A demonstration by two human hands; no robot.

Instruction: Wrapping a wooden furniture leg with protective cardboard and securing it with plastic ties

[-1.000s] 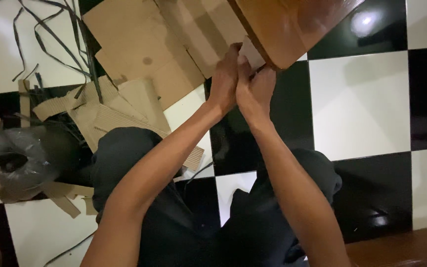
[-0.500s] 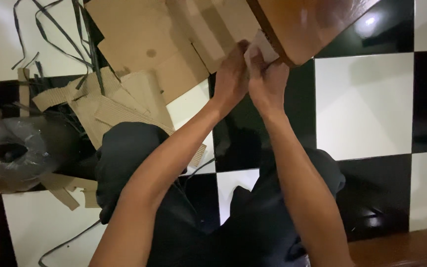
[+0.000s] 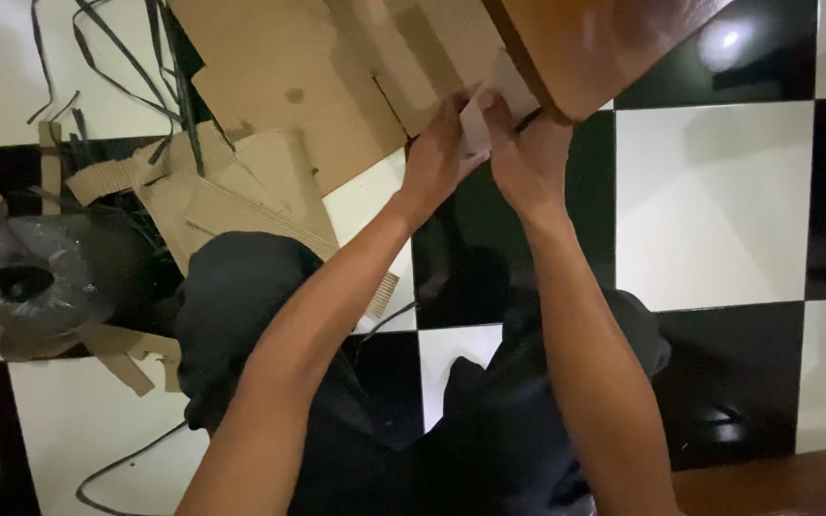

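My left hand [image 3: 437, 161] and my right hand [image 3: 526, 161] meet near the top of the head view, both pinching a small pale piece of card [image 3: 491, 100]. The piece sits against the lower edge of a brown wooden board [image 3: 604, 43] that slants across the upper right. A large sheet of brown cardboard [image 3: 317, 67] lies just left of my hands. Both my forearms reach up from my dark-clothed lap.
The floor is black and white tiles [image 3: 709, 201]. Torn cardboard scraps [image 3: 231, 191] and black straps [image 3: 117, 48] lie at the left. A roll wrapped in clear plastic [image 3: 40, 277] sits at the far left. Another wooden edge [image 3: 776, 483] shows bottom right.
The view has shifted, so the floor and scraps sit a little lower. My hands stay together on the pale piece at the board's edge, my left fingers now spread more along it.
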